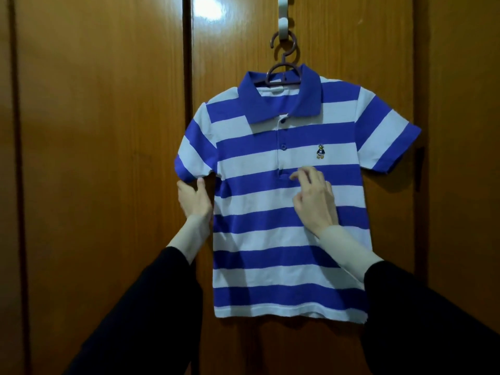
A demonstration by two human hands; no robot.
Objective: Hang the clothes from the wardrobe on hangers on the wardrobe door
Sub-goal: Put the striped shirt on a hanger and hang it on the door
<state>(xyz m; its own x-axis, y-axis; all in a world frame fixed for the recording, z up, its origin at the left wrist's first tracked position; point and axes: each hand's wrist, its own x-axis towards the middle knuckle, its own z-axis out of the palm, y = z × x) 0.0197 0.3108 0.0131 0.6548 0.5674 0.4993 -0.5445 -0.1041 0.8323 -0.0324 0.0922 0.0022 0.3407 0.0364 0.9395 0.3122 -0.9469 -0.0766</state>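
Observation:
A small polo shirt [286,239] with blue and white stripes hangs on a purple hanger [284,74], whose hook sits on a white door hook [283,25] on the wooden wardrobe door [338,36]. My left hand [193,198] touches the shirt's left side just under the sleeve, thumb up against the sleeve hem; its fingers are hidden. My right hand [315,201] rests on the shirt's chest below the button placket, fingers loosely bent on the cloth, gripping nothing.
Glossy brown wardrobe doors [102,158] fill the view, with a dark vertical gap [187,63] between two panels left of the shirt. A dark handle [420,169] shows at the right door edge.

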